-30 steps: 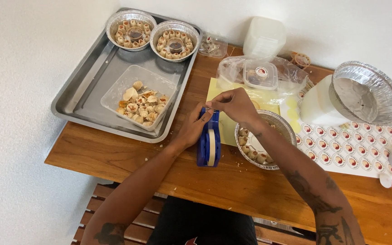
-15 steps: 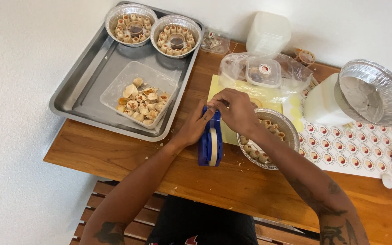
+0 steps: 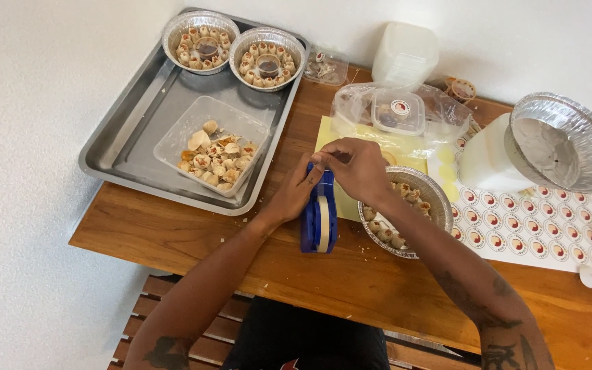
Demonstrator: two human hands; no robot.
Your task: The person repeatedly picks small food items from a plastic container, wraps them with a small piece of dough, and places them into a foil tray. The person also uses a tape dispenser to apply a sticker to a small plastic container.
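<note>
Fingers (image 3: pixel 323 159) of both hands meet at the top of a blue tape dispenser (image 3: pixel 318 218) standing on its edge on the wooden surface (image 3: pixel 351 281). The left hand (image 3: pixel 296 192) wraps around the dispenser's upper end, closed on it, while the right hand (image 3: pixel 356 168) curls its fingertips together in a pinch just above the same spot; whatever they pinch is too small to make out. Just right of the dispenser, partly under the right forearm, sits a round foil pan (image 3: pixel 433 192) of small dumplings. A steel tray (image 3: pixel 138 130) to the left carries a clear plastic tub (image 3: pixel 179 133) of loose dumplings and, at its far end, two foil pans (image 3: pixel 268 35) filled with dumplings ringed around a dark sauce cup. Behind the hands lies a clear bag (image 3: pixel 351 109) with a small lidded container (image 3: pixel 397 111) inside it. To the right, a sheet of round stickers (image 3: pixel 549 233) is spread out near a stack of empty foil pans (image 3: pixel 570 137).
</note>
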